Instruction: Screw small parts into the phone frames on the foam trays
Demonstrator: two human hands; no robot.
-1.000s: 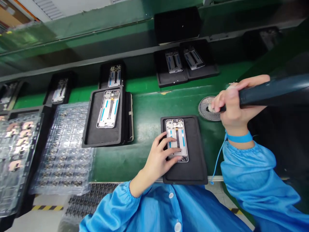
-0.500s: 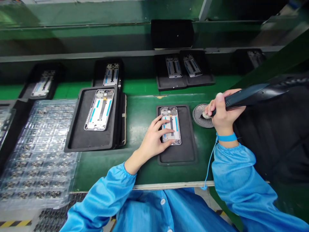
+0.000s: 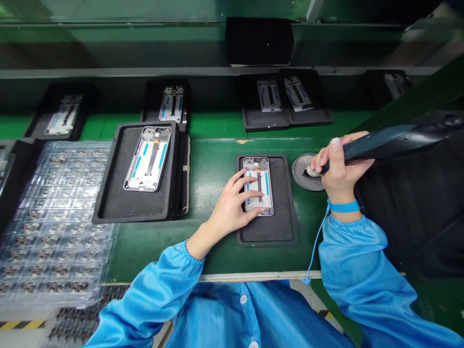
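My left hand [image 3: 232, 208] lies with spread fingers across a smartphone mid-frame [image 3: 258, 166], pressing it flat. That silver frame, with blue strips and an exposed circuit board at its far end, sits on a black rubber mat [image 3: 286, 232]. My right hand [image 3: 339, 166] grips a dark electric screwdriver [image 3: 384, 145], whose cord-side body runs off to the right. Its tip, partly hidden by my fingers, sits over a round perforated metal screw dish [image 3: 302, 179], beside the mat.
A second mid-frame [image 3: 147, 159] lies in a black tray [image 3: 108, 193] to the left. Clear blister trays [image 3: 54, 241] of small parts are stacked at far left. More frames on black mats stand on the green bench [image 3: 213, 164] beyond. A blue wrist strap [image 3: 343, 206] trails a cord.
The whole view has levelled and shifted as my head turned. My left hand stays on the frame, and the screwdriver tip stays over the dish.
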